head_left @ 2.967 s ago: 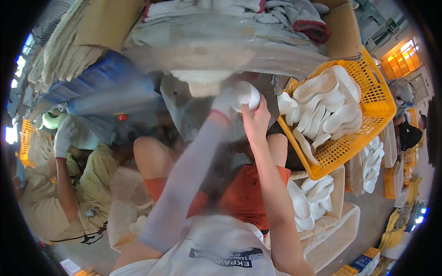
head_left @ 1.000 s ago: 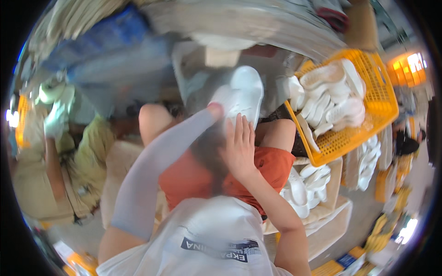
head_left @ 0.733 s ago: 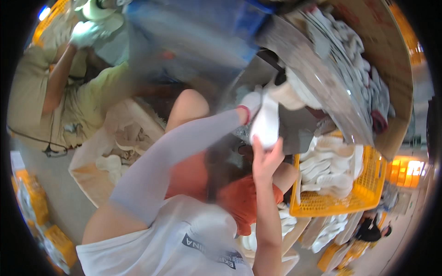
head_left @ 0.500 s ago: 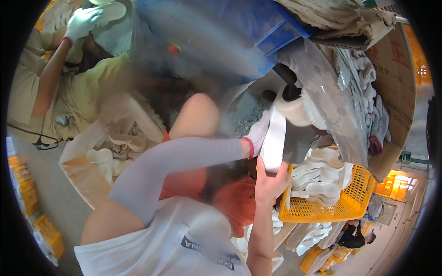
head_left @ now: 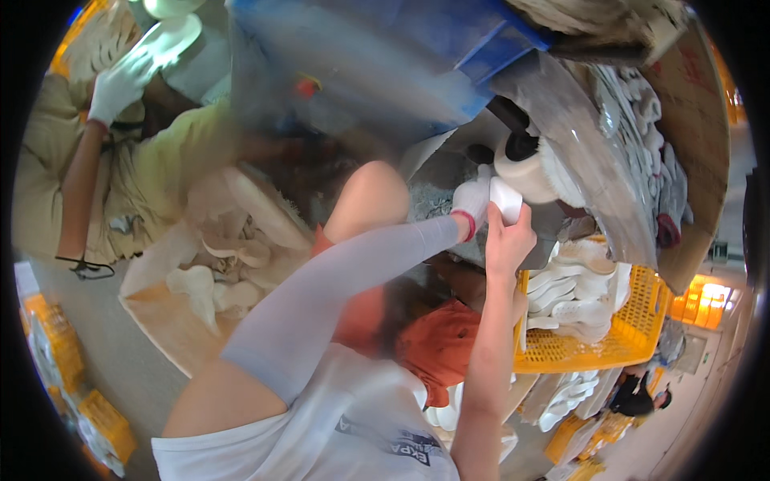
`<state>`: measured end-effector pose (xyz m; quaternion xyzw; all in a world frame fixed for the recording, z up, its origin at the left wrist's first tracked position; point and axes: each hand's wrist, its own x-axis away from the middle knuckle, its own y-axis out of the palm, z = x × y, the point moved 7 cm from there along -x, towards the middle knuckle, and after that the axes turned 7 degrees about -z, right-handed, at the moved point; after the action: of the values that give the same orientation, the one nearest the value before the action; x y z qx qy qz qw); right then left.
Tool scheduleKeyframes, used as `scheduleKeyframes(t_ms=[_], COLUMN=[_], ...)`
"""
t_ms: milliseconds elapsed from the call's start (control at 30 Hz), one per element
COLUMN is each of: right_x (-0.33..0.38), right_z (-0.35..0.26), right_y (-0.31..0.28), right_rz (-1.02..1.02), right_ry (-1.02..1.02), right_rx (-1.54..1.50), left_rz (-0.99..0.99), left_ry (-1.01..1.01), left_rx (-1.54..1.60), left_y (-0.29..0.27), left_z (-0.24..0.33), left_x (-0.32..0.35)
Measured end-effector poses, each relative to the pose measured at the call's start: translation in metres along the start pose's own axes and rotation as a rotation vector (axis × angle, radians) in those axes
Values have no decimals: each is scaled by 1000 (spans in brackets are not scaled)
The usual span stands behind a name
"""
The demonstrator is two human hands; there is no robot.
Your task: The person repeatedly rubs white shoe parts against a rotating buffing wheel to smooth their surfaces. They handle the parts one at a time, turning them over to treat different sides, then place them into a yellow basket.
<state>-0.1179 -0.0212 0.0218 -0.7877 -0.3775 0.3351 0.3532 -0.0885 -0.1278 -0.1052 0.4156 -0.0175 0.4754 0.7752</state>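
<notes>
A white shoe sole [head_left: 504, 200] is held between my two hands, its end toward me. My left hand [head_left: 472, 198], in a pale knitted glove with a red cuff, is closed on its left side. My bare right hand [head_left: 511, 238] pinches the near end between thumb and fingers. Just beyond the sole is a pale round wheel [head_left: 523, 170] with a dark centre; I cannot tell whether they touch. To the right of my right hand, white soles [head_left: 565, 301] are heaped in a yellow plastic crate [head_left: 597, 351].
A large cloth sack [head_left: 160, 301] of white offcuts stands left of my arm. Beyond is a dusty blue bin [head_left: 385, 72]. A cardboard box [head_left: 698, 152] is at the far right. At upper left, a co-worker's gloved hand [head_left: 120, 92] holds another sole.
Both my hands have moved farther away with the sole, closer to the wheel. The sole has turned from lengthwise to nearly end-on. The co-worker's gloved hand has lowered slightly.
</notes>
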Motion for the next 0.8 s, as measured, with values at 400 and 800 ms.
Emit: scheduleKeyframes(t_ms=[400, 800], right_x=[15, 63], right_z=[-59, -79], right_y=[-19, -51], right_rz=[-255, -13], right_ry=[128, -53], right_rx=[9, -48], left_rz=[-94, -348], left_ry=[319, 101], left_rx=[-706, -464], left_y=[-17, -8], left_z=[-45, 16], left_x=[-112, 2])
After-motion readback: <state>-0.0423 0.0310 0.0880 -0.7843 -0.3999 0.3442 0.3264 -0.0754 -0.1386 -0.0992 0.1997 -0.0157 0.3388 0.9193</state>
